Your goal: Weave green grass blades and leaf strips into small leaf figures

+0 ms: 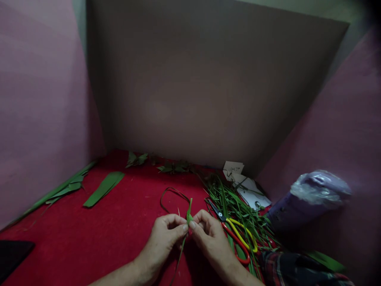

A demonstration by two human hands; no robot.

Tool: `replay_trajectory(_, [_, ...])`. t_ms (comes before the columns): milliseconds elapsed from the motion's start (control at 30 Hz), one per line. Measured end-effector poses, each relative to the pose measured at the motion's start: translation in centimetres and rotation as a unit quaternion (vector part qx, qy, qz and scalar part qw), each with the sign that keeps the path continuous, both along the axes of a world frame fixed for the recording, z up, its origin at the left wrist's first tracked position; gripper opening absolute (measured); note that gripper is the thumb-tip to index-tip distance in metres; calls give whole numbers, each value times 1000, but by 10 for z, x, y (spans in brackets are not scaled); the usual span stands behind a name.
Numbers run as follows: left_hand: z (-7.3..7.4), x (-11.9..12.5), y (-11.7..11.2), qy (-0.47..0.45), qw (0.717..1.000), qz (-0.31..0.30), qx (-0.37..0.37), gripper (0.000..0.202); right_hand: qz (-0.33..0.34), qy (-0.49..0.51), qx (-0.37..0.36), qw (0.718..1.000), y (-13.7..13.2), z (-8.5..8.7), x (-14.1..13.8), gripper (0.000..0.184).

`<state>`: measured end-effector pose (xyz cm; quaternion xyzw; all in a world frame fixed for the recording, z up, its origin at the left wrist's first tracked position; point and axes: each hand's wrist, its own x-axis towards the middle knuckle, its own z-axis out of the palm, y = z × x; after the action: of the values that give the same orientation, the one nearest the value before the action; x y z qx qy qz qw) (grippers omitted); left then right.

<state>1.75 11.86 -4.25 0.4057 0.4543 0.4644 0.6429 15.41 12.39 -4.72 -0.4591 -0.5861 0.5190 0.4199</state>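
Note:
My left hand [166,234] and my right hand [208,232] meet over the red cloth, thumbs and fingers pinched on one small folded green leaf piece [189,216]. Its narrow tip points up between the fingertips. A thin leaf strip [168,190] loops out behind the left fingers, and another end trails down toward me below the thumbs. Just right of my right hand lie scissors [235,232] with one yellow and one red handle, their dark blades resting on cut leaf strips [238,206]. The undersides of the fingers are hidden.
A broad leaf piece [104,189] lies on the red cloth [125,230] at left, with long leaves [70,184] along the pink wall. Woven leaf shapes [174,167] sit at the back. White papers [250,190], a purple plastic-topped container [297,206] and plaid fabric [297,270] are at right.

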Motion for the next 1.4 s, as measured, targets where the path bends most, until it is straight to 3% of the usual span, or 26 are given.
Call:
replay_trajectory(300, [2,-1,1,-9,1000,-14,1,27,2,48,-25,999,0,0,-1,26])
replay_trajectory(567, [4,1,1,-20,1000,18,13,34,43,37,-30,998,-2,-2,-3,31])
replay_trajectory(1000, [-2,0,3,-32,999,-21,22,29,53,9,-12,998,-7,-3,-3,18])
replay_trajectory(1400, [-3,1,1,-13,999,31,8,31,47,-23,-9,999,-7,-3,-4,16])
